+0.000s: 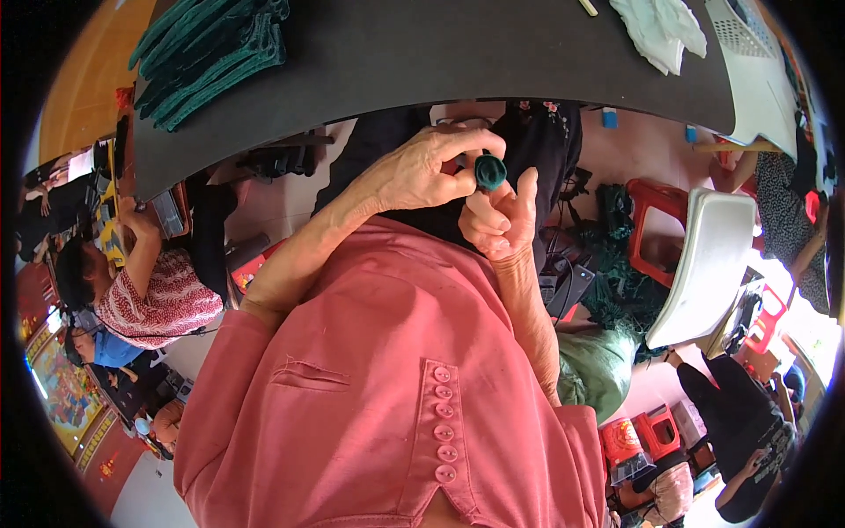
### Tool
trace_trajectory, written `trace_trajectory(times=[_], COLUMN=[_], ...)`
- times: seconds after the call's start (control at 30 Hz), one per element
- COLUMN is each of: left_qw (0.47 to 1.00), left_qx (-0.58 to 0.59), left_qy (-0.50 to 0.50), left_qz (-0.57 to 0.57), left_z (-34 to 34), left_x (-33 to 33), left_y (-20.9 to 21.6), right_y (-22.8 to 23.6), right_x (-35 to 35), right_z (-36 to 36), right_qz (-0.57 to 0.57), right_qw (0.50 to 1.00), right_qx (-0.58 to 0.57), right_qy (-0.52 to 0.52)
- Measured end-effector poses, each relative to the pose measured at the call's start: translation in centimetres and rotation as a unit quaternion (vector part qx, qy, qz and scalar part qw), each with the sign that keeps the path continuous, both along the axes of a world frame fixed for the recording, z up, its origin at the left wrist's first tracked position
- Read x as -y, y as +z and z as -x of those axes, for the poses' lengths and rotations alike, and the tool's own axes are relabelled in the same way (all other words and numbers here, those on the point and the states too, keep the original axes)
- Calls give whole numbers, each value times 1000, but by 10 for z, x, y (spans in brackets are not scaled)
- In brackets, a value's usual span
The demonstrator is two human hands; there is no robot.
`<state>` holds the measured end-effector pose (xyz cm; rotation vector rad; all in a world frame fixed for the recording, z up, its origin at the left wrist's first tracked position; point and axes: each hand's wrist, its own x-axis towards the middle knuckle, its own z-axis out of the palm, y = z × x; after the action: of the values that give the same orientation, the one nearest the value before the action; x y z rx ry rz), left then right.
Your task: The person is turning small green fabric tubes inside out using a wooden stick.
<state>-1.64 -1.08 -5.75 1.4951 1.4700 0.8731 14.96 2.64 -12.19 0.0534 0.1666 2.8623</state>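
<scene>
A small rolled piece of dark green velvety fabric (490, 172) is between my two hands, just beyond the near edge of the dark table and above my lap. My left hand (437, 167) pinches it from the left, with thumb and index finger bent around its side. Below and to the right, my right hand (502, 220) has its fingers curled up against the lower end of the roll. Its thumb stands apart, pointing upward. The fingers partly hide where the fabric ends.
On the dark table (422, 62) lie a stack of dark green velvet pieces (211, 66) and a white cloth (662, 31). A white-seated chair (704, 264), a red stool (647, 229) and a green sack (598, 370) stand at right. A co-worker (158, 290) sits at left.
</scene>
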Motion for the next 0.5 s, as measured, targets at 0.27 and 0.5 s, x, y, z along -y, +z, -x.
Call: trace_trajectory(times=[0.27, 0.5], left_qw=[989, 954], left_qx=[-111, 249], left_qy=[-87, -5], left_qz=[-41, 166], left_z=[-1, 3], left_x=[-2, 0], left_y=[-6, -30], right_y=[6, 12], right_x=[-4, -9], right_z=[-17, -31], right_qz=[-52, -302], right_qw=[993, 915], right_qx=[100, 260], right_qy=[19, 54])
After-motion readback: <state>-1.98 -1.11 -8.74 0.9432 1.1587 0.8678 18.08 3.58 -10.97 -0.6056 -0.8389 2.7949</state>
